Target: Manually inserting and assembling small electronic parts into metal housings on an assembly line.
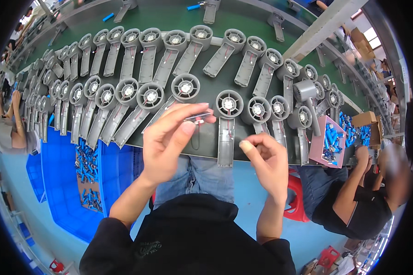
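Observation:
My left hand (170, 137) is raised over the near edge of the workbench (179, 16) and pinches a small flat grey part (198, 118) with thin wires between thumb and fingertips. My right hand (266, 160) hovers beside it, fingers curled, thumb tip wrapped in tape; whether it holds anything is hidden. Just beyond both hands lies a grey fan housing half (228, 123) with a round motor and a long handle, one of several such shells (149, 101) laid in rows across the dark green surface.
A blue crate (62, 183) with small blue parts (87, 165) sits low on my left. A pink box (328, 140) of blue parts stands at the right bench edge. A seated person (353, 197) works to my right, another person (7, 123) at far left.

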`<state>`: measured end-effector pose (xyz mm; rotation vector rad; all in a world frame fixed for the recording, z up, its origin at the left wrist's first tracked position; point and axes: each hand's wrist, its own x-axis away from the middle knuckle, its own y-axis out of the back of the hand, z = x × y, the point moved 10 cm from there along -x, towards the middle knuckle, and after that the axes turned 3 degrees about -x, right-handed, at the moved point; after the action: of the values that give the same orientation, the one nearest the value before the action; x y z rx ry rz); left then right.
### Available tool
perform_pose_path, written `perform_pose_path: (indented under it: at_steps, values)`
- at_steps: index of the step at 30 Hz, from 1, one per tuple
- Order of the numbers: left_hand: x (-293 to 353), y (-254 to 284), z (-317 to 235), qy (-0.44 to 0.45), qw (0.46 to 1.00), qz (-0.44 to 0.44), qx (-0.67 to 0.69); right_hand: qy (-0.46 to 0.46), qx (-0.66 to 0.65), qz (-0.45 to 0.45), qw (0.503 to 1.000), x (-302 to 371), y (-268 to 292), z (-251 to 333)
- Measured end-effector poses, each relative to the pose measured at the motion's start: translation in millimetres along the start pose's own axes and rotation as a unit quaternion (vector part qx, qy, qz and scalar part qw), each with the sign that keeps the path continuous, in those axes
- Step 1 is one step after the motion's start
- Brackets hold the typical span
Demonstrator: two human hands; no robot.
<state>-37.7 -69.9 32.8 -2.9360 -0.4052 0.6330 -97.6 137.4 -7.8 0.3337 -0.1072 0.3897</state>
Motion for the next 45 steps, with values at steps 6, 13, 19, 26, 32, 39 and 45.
perform_pose_path:
  at_steps: [6,13,19,26,32,39,45]
  values:
    - [13,11,46,0.167,0.983,0.005,0.081,0.203,0.231,-0.092,0.947,0,-24,22]
    - [16,-2,64,0.209,0.976,0.014,-0.056,0.261,0.137,-0.143,0.945,-8,-24,33]
    - [2,-7,47,0.082,0.976,0.01,-0.2,0.176,-0.101,-0.102,0.974,-31,-28,9]
    - [-3,-27,22,-0.101,0.892,0.061,-0.436,0.207,-0.017,-0.009,0.978,-37,-31,20]
    - [-3,-17,32,-0.027,0.935,0.035,-0.352,0.313,0.146,-0.036,0.938,-25,-43,41]
    - [0,-9,41,0.051,0.953,0.021,-0.298,0.397,0.211,-0.093,0.888,-15,-52,40]
    - [7,-2,42,0.061,0.965,-0.032,-0.254,0.381,0.184,-0.121,0.898,-16,-48,34]
